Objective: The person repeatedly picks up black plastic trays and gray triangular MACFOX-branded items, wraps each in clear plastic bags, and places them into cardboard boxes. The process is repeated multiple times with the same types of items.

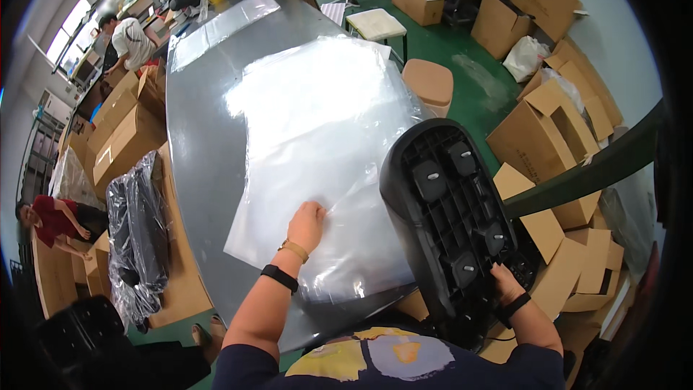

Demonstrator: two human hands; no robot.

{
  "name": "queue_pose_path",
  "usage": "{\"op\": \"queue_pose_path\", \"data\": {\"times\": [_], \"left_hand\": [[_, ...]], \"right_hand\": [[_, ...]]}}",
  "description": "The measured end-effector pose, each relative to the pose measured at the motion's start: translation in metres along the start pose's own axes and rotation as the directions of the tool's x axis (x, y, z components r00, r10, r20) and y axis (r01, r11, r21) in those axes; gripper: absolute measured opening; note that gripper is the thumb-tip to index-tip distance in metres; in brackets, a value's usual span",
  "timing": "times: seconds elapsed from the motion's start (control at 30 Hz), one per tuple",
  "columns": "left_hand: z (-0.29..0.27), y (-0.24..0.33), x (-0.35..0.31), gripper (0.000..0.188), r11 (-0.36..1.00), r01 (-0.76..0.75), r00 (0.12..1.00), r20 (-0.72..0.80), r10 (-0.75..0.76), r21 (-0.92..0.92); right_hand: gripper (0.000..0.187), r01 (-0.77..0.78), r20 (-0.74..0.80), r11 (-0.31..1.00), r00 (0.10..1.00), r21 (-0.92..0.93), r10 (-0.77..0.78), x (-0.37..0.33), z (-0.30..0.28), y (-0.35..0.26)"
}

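A stack of clear plastic bags lies across the grey table in front of me. My left hand rests on the near part of the stack, its fingers curled and pressed together on the top plastic bag. To the right, a long black seat-like part stands tilted at the table's edge. Its ribbed plastic underside faces me, with several round-cornered pads bearing metal studs. My right hand grips this part near its lower right edge; some of the fingers are hidden behind the rim.
Cardboard boxes crowd the right side, beside a dark green bar. A white-topped stool and a tan bin stand beyond the table. At left are a plastic-wrapped black item and two people, one in red.
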State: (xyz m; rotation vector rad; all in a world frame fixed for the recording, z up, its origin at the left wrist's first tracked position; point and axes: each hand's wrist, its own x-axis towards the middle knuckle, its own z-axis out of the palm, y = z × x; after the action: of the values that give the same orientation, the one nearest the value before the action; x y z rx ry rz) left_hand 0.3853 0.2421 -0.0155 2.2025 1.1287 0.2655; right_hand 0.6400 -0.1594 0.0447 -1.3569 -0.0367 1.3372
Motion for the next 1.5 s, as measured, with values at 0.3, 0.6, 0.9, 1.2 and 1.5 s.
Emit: {"op": "queue_pose_path", "data": {"times": [0.3, 0.6, 0.9, 1.2, 1.5], "left_hand": [[-0.064, 0.008, 0.016, 0.021, 0.791, 0.29, 0.953, 0.236, -0.19, -0.538], [-0.161, -0.109, -0.02, 0.013, 0.002, 0.069, 0.903, 0.062, -0.424, -0.998], [-0.34, -0.201, -0.281, 0.028, 0.364, -0.785, 0.077, -0.662, -0.745, -0.501], [-0.21, -0.12, -0.308, 0.008, -0.03, -0.432, 0.637, -0.281, -0.718, -0.901], [-0.204, -0.067, -0.259, 0.034, -0.062, -0.364, 0.879, -0.321, -0.352, -0.929]], "right_hand": [[0.064, -0.002, -0.01, 0.999, 1.0, -0.034, 0.001, -0.006, 0.046, -0.003], [0.053, -0.087, 0.018, 0.886, 0.994, -0.455, 0.107, 0.024, 0.13, -0.027], [0.058, -0.191, 0.06, 0.657, 0.938, -0.729, 0.34, 0.085, 0.238, -0.038], [0.06, 0.465, 0.353, -0.521, 0.885, -0.716, 0.304, 0.069, 0.292, -0.111], [0.03, 0.897, 0.924, 0.222, 0.378, -0.381, 0.058, -0.038, 0.475, -0.122]]}}
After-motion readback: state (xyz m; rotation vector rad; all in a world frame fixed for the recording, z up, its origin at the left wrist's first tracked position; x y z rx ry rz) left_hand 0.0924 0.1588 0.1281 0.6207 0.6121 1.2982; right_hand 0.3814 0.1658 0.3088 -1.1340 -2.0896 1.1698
